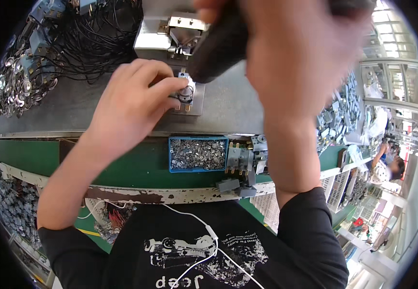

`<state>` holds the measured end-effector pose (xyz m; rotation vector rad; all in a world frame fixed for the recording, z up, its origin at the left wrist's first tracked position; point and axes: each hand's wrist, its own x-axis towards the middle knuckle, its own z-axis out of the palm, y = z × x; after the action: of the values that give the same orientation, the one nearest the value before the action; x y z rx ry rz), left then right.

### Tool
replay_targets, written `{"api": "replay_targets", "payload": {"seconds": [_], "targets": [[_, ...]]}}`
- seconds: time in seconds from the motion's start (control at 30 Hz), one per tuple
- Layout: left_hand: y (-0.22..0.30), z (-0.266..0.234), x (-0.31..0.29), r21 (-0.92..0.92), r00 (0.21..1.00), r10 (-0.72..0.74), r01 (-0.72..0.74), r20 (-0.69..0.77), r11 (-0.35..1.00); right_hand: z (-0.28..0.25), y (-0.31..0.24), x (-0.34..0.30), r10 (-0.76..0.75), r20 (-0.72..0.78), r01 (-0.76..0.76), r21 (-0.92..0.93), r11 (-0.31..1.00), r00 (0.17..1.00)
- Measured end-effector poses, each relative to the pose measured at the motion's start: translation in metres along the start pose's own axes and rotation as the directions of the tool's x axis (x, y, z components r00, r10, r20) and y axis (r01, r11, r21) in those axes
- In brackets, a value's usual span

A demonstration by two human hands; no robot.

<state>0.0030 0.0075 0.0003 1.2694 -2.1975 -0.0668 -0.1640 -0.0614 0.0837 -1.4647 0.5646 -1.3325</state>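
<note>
My left hand (129,96) reaches in from the left, its thumb and forefinger closed at a small metal part (186,94) with a dark wire loop on it. That part sits on a small metal fixture (198,103) with brass-coloured prongs toward me. My right hand (295,58), smeared by motion, is wrapped round a thick black hand tool (221,45) with a rounded end. The tool's end hangs right beside the part; whether they touch I cannot tell. My right hand and the tool hide much of the far side of the bench.
A blue tray (198,170) of small metal pieces stands at the near edge, with grey switch-like blocks (240,159) beside it. Black cables (98,43) and round metal-ended parts (19,86) heap at left. A metal jig (185,33) stands behind. Grey parts (341,115) pile at right.
</note>
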Motion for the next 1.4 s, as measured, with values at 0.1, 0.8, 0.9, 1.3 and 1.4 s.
{"api": "replay_targets", "payload": {"seconds": [0.1, 0.8, 0.9, 1.3, 1.4], "targets": [[0.036, 0.000, -0.010, -0.036, 0.995, 0.068, -0.065, 0.079, 0.997, -0.024, -0.015, -0.009, -0.003, -0.036, 0.002, -0.021, 1.000, 0.999], [0.058, 0.028, -0.033, -0.348, 0.860, 0.256, -0.100, 0.441, 0.932, 0.014, 0.026, 0.042, -0.156, 0.028, 0.155, 0.034, 0.987, 0.987], [0.061, 0.026, -0.029, -0.375, 0.879, 0.263, -0.106, 0.397, 0.921, -0.012, 0.031, 0.070, -0.165, 0.017, 0.165, 0.015, 0.986, 0.986], [0.048, -0.001, -0.009, -0.414, 0.945, 0.126, 0.011, 0.302, 0.910, -0.041, 0.041, 0.091, -0.201, 0.021, 0.200, 0.013, 0.980, 0.979], [0.038, -0.006, -0.001, -0.384, 0.983, 0.066, 0.004, 0.169, 0.923, -0.008, 0.046, 0.067, -0.207, 0.024, 0.206, 0.022, 0.978, 0.978]]}}
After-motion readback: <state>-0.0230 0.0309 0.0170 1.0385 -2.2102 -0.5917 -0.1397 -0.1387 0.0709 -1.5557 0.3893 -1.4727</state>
